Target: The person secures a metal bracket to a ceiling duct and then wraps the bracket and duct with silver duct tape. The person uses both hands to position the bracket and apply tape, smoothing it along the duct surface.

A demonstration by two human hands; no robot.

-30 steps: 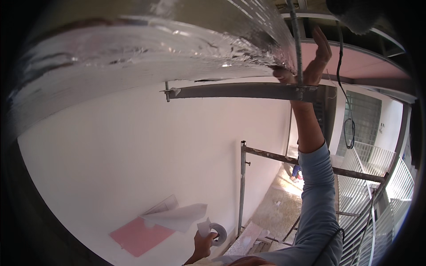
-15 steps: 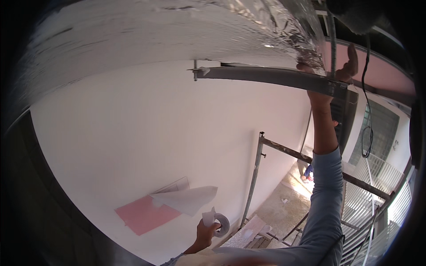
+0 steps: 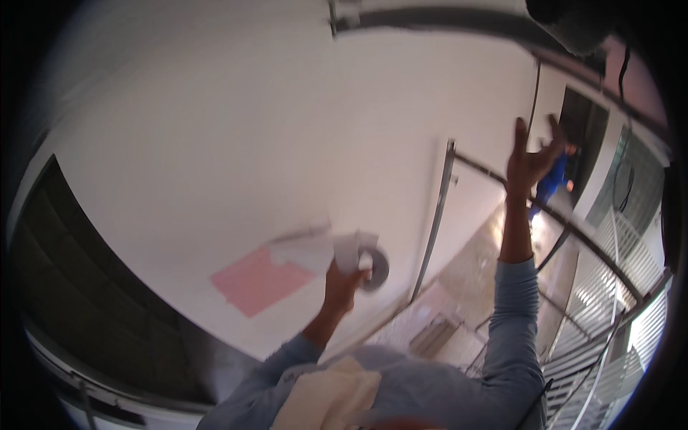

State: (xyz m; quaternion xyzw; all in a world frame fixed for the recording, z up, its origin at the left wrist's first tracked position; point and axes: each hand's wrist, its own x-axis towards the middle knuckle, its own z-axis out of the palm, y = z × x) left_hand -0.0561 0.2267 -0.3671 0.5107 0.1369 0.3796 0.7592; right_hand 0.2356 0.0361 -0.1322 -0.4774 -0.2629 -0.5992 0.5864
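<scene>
My left hand is closed around a roll of grey tape, in front of the white wall. A loose pale strip stands up beside the roll, over my fingers. On the right, my right hand is raised and open, thumb and fingers spread with nothing in them. Behind it is a scaffold rail. Well above both hands runs a dark metal channel near the top edge. The picture is somewhat blurred by motion.
Scaffold tubing, including an upright post, stands on the right, with planks below. A pink patch shows on the white wall. A person in blue is beyond the rail. Dark cables hang at the far right.
My right hand has come down from the foil-covered sheet and metal channel. My left hand still holds the tape and has risen in the picture. The view has tilted downward.
</scene>
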